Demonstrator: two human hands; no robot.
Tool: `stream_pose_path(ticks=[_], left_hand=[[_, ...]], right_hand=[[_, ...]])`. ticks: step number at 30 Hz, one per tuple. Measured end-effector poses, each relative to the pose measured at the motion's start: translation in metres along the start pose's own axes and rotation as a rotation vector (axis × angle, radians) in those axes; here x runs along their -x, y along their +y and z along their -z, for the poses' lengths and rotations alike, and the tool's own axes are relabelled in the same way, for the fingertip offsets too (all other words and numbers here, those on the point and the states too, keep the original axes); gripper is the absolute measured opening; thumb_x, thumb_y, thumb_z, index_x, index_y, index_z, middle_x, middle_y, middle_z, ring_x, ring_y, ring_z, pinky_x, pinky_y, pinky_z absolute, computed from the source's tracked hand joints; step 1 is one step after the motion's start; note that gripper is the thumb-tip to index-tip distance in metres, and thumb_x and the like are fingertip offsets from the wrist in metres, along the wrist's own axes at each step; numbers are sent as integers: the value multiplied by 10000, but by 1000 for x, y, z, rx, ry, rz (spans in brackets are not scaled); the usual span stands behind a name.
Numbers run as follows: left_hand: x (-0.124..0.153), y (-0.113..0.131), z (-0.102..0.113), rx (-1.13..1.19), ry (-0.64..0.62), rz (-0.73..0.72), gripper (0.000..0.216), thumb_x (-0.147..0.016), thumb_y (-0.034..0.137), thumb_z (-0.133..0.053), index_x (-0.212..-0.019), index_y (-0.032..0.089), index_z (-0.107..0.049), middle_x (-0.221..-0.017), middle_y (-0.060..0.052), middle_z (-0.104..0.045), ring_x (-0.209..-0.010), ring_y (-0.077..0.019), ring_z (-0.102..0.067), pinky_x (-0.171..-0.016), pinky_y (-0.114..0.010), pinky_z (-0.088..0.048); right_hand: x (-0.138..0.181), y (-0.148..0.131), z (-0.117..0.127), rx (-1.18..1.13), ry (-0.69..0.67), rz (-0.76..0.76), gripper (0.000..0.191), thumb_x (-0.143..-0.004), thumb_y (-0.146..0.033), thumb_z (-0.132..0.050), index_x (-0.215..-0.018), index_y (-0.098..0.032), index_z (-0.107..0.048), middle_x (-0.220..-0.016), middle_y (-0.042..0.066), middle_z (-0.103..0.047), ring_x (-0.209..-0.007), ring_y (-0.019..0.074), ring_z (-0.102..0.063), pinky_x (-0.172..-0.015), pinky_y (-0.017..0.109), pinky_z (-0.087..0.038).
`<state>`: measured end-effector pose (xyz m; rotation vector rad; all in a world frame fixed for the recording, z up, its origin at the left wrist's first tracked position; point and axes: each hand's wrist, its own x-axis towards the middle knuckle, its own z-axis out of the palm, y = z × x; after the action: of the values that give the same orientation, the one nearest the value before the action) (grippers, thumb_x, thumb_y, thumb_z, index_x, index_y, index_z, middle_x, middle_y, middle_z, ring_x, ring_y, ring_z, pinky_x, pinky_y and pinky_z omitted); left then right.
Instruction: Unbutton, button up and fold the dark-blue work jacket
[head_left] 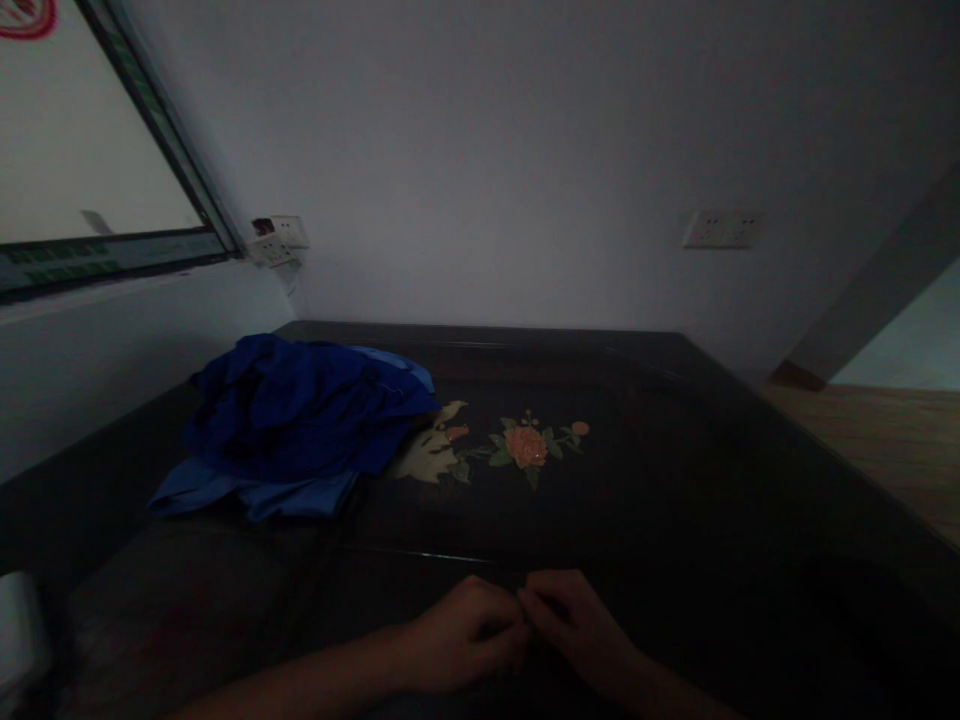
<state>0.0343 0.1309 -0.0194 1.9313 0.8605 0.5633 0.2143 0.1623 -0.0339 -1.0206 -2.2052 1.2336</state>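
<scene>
While the left hand (pixel 465 635) and right hand (pixel 577 625) touch, curled, on a glossy table (pixel 675 480), their grip is unclear.

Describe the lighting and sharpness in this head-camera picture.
Head view: badly underexposed; the left hand and right hand sink into shadow against the dark table, so their grip is unreadable. The window is brightest, nearly washed out. The blue clothes and flower inlay read clearly, though slightly soft.

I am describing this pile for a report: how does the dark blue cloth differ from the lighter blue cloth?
The dark blue cloth lies on top, bunched high. The lighter blue cloth lies beneath it, flatter, and shows only at the edges of the pile. Both are crumpled on the dark table.
</scene>
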Motion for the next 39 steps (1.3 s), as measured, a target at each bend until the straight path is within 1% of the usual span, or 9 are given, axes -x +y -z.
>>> stream_pose_path(ticks=[5,12,20,25,29,32,34,36,39], left_hand=[[0,-2,0,-4,-20,14,522,-946,484,-315,-681,132,-595,-610,-18,-561,-559,-91,-509,-551,-177,-391],[0,-1,0,28,-15,26,470,-944,439,-353,-688,131,-598,-605,-17,-568,-552,-92,-514,-545,-177,-397],[0,0,0,15,10,-3,458,-945,415,-359,-672,128,-590,-591,-11,-542,-530,-89,-494,-521,-175,-378],[1,-2,-2,37,25,7,457,-936,431,-378,-674,123,-590,-582,0,-526,-525,-83,-478,-524,-171,-382],[4,3,1,62,43,34,390,-934,376,-400,-714,121,-596,-604,9,-530,-526,-77,-471,-498,-165,-353],[10,12,15,37,94,67,314,-913,323,-439,-712,131,-587,-614,23,-525,-534,-74,-452,-496,-168,-330],[16,17,32,-11,174,95,304,-900,303,-448,-678,138,-572,-596,33,-506,-543,-76,-440,-511,-178,-320],[25,17,56,-69,312,119,327,-901,313,-433,-653,143,-560,-584,37,-480,-561,-84,-431,-531,-193,-315],[45,6,104,-119,616,147,360,-908,381,-400,-668,154,-543,-582,42,-439,-560,-97,-410,-528,-212,-311]], right_hand=[[0,-3,2,9,16,-1,445,-890,-506,-361,-569,-199,-381,-565,-35,-408,-579,115,-399,-560,246,-311],[0,-3,1,12,21,0,451,-887,-520,-353,-572,-200,-386,-565,-30,-412,-574,117,-403,-557,251,-296],[0,-3,0,-18,37,8,442,-890,-504,-355,-574,-198,-385,-562,-32,-413,-575,118,-406,-559,252,-302],[0,-5,1,-29,44,-26,426,-885,-494,-367,-586,-192,-402,-584,-29,-415,-587,117,-402,-573,254,-306],[-4,-10,3,-100,36,-73,466,-866,-567,-378,-591,-192,-417,-579,-29,-406,-570,115,-396,-539,245,-309],[-16,-12,0,-161,17,-109,503,-817,-641,-420,-586,-194,-427,-561,-34,-396,-536,108,-376,-490,233,-291],[-29,-13,-4,-201,-28,-121,518,-796,-665,-438,-578,-195,-433,-526,-44,-383,-495,97,-357,-463,226,-279],[-49,-16,-11,-226,-81,-123,513,-801,-657,-439,-579,-195,-447,-496,-50,-390,-460,90,-363,-449,220,-289],[-89,-24,-23,-229,-126,-95,447,-841,-581,-426,-645,-187,-506,-510,-43,-453,-450,97,-430,-453,218,-342]])
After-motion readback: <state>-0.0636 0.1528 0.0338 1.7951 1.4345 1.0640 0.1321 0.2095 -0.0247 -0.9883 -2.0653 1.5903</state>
